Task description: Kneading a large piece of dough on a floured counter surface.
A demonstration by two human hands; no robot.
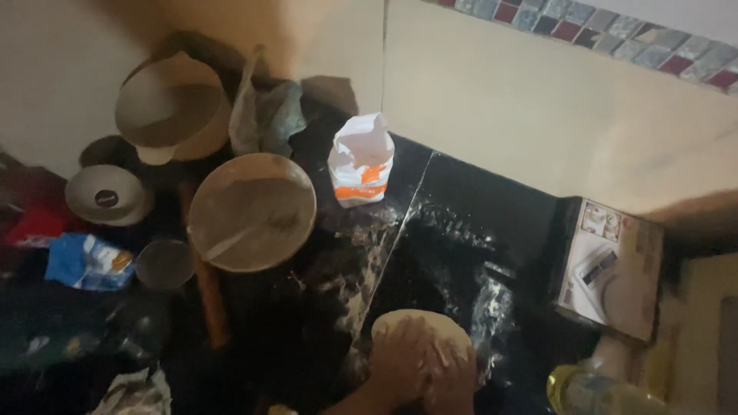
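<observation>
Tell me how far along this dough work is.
Done: flour is scattered over the black counter, and the flour bag stands open. In hand: both hands press on the pale dough round. Left: the wooden rolling pin lies untouched.

Hands (419, 369): overlapping, blurred, left and right indistinguishable; dough (430, 327) beneath partly covered. Yellow-capped bottle (596, 392): cut off by bottom edge.

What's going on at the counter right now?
A person presses both hands down on a pale round of dough lying on the dark, flour-dusted counter. Behind it stand a white flour bag and a round wooden board, with a rolling pin beside the board. The two hands overlap, so left and right are hard to separate.
</observation>
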